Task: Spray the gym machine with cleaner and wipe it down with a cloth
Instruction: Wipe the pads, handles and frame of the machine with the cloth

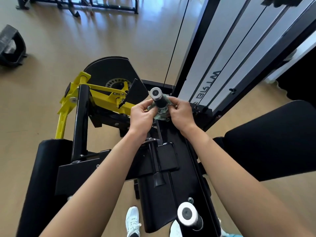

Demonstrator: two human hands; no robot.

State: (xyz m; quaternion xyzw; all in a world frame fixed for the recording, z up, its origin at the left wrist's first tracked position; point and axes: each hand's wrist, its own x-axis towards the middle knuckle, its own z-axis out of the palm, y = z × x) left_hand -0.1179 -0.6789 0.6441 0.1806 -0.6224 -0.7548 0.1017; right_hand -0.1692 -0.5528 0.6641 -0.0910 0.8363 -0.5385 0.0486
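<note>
A black and yellow gym machine (102, 100) fills the middle of the view. Its upright black handle grip (158, 98) has a silver end cap facing me. A green patterned cloth (160, 113) is wrapped around the lower part of that grip. My left hand (142, 115) pinches the cloth on the left side of the grip. My right hand (181, 113) holds the cloth on the right side. No spray bottle is visible.
A second handle (188, 215) with a white end cap sits at the bottom. Black pads lie at the right (273, 142) and lower left (44, 177). The white weight-stack shroud (222, 53) rises at upper right. Another black machine part (12, 45) stands far left. My white shoes (132, 219) are below.
</note>
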